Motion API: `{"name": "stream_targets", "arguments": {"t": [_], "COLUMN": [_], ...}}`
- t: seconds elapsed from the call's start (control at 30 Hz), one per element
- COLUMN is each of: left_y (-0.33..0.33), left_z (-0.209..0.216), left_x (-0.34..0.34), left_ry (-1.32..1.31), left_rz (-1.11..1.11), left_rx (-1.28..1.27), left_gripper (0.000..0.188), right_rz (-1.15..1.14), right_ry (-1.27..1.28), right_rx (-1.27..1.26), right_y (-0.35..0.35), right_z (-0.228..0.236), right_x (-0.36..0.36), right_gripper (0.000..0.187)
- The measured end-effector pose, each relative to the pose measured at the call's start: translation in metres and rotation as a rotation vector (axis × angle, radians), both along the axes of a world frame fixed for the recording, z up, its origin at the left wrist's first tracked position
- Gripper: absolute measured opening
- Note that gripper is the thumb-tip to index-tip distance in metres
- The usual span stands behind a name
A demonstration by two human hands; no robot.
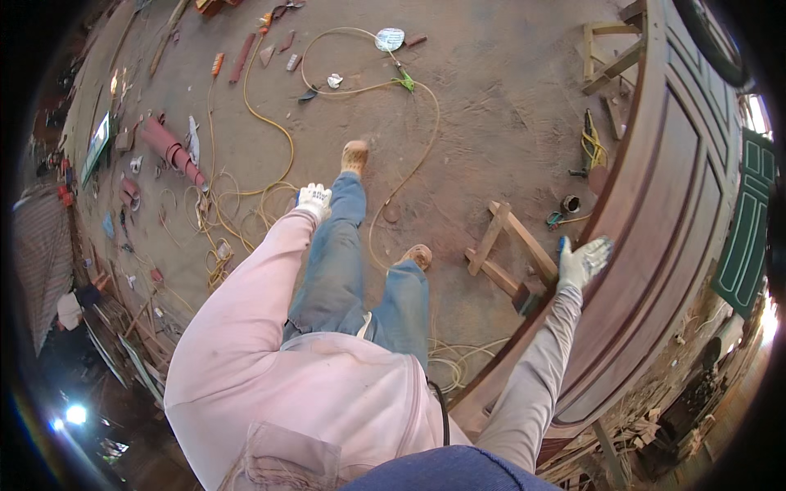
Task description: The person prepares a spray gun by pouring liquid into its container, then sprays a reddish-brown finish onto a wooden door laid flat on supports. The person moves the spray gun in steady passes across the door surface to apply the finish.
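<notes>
A long reddish-brown panelled wooden door lies along my right side. My right hand, in a white glove with blue parts, is over its near edge. The fingers are stretched out with the thumb apart, and nothing is in them; whether the palm presses on the wood I cannot tell. My left hand, gloved the same way, hangs beside my left leg, away from the door. Its fingers point down and are mostly hidden behind the back of the hand. No object shows in it.
A wooden trestle stands by the door's near edge, another support farther off. Yellow hoses and cords loop over the dusty floor, one with a green air nozzle. A red roll lies left; a green panelled door stands far right.
</notes>
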State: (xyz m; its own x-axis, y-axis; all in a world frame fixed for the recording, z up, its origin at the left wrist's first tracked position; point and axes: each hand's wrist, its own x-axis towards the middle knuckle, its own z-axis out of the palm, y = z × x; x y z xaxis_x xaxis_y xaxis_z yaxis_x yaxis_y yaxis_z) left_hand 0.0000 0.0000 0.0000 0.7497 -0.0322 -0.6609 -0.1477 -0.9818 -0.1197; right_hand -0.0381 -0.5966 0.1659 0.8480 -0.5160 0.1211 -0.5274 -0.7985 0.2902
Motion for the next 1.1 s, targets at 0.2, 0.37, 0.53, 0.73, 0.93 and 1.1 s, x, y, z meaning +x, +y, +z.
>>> {"name": "stream_targets", "arguments": {"t": [0.2,0.37,0.53,0.73,0.93,1.1], "left_y": [0.057,0.011,-0.032,-0.064,-0.050,-0.012], "left_z": [-0.116,-0.281,-0.404,-0.466,-0.408,-0.329], "left_x": [0.087,0.245,0.366,0.398,0.391,0.331], "left_ry": [0.186,-0.033,-0.123,-0.086,0.199,0.412], "left_rz": [-0.284,-0.549,-0.674,-0.752,-0.808,-0.917], "left_rx": [0.145,0.134,0.169,-0.091,-0.199,-0.463], "left_gripper": [0.028,0.053,0.050,0.038,0.051,0.045], "right_rz": [0.150,-0.007,-0.149,-0.286,-0.306,-0.354], "right_ry": [0.093,0.116,0.104,-0.049,0.024,0.062], "right_rx": [-0.180,-0.181,-0.211,-0.175,-0.252,-0.254], "right_y": [0.046,0.054,0.037,0.023,0.039,0.068], "right_z": [-0.032,-0.002,-0.003,0.000,0.000,-0.017], "right_x": [-0.048,-0.036,-0.016,-0.027,-0.016,0.003], "right_gripper": [0.096,0.086,0.083,0.082,0.080,0.081]}}
